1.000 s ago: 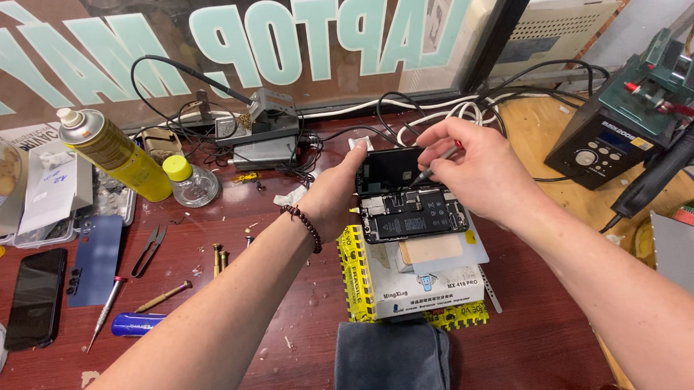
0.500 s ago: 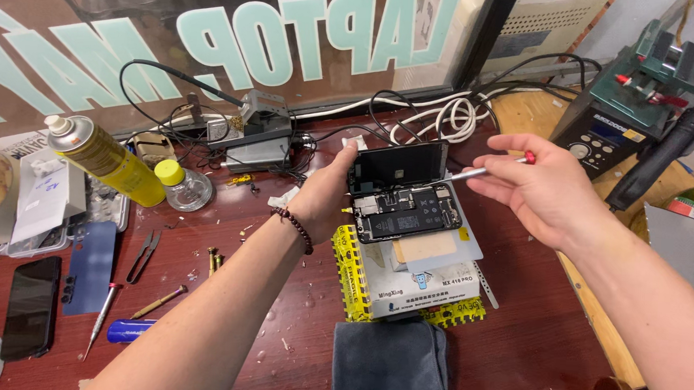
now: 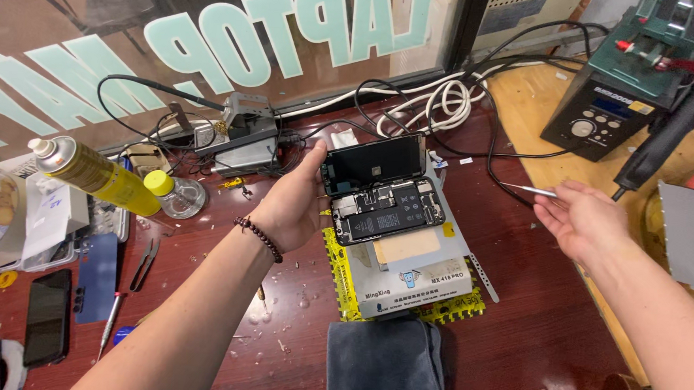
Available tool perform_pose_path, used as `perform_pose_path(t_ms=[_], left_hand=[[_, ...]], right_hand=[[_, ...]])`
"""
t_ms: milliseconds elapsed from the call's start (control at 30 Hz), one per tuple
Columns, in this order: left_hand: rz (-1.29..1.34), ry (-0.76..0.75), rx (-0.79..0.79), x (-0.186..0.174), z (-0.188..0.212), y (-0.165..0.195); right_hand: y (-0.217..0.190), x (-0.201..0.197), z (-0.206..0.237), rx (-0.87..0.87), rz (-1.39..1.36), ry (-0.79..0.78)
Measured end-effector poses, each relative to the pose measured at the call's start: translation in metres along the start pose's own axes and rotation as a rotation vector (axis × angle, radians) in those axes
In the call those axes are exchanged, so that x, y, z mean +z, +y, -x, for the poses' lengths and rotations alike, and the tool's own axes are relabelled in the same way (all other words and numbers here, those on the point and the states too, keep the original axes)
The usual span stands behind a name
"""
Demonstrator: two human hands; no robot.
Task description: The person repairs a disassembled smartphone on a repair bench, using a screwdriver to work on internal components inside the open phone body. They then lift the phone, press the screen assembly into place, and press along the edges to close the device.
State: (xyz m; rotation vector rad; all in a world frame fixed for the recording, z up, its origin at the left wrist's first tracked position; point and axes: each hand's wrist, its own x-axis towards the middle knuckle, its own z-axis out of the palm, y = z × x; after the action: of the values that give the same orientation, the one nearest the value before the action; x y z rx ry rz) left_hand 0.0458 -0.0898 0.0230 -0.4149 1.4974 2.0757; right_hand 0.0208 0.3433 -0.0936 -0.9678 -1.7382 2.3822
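Note:
An opened smartphone [image 3: 386, 209] lies on a grey heating pad [image 3: 414, 274] over a yellow mat, its black screen [image 3: 372, 163] tilted up behind the exposed body. My left hand [image 3: 291, 204] steadies the phone's left edge, thumb against the raised screen. My right hand [image 3: 587, 219] hovers well to the right of the phone over the table edge, fingers pinching slim metal tweezers [image 3: 525, 190] that point left.
A yellow spray can [image 3: 95, 175] and small bottle [image 3: 169, 192] stand at left, with phones [image 3: 48, 314] and hand tools beside them. A soldering station [image 3: 613, 106] with its handpiece sits at right, cables [image 3: 439, 105] behind, a dark cloth [image 3: 386, 359] in front.
My right hand has pulled away from the phone's top edge and moved right with the tweezers. My left hand has stayed on the phone.

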Motion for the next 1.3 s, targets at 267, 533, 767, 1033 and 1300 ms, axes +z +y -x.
perform_pose_path(t_ms=[267,533,767,1033,1300], left_hand=[[0.04,0.007,0.004,-0.004,-0.004,-0.001],[0.04,0.022,0.008,-0.004,-0.002,-0.003],[0.04,0.006,0.04,0.0,-0.002,-0.004],[0.035,0.025,0.056,-0.006,-0.009,-0.006],[0.058,0.009,0.046,-0.011,-0.015,-0.007]], right_hand=[[0.038,-0.01,-0.017,-0.008,0.045,0.111],[-0.013,0.041,0.027,-0.334,0.223,-0.154],[-0.045,0.147,0.144,-0.767,0.999,-0.492],[-0.042,0.207,0.185,-1.024,1.55,-0.672],[-0.04,0.214,0.181,-1.133,1.65,-0.675]])
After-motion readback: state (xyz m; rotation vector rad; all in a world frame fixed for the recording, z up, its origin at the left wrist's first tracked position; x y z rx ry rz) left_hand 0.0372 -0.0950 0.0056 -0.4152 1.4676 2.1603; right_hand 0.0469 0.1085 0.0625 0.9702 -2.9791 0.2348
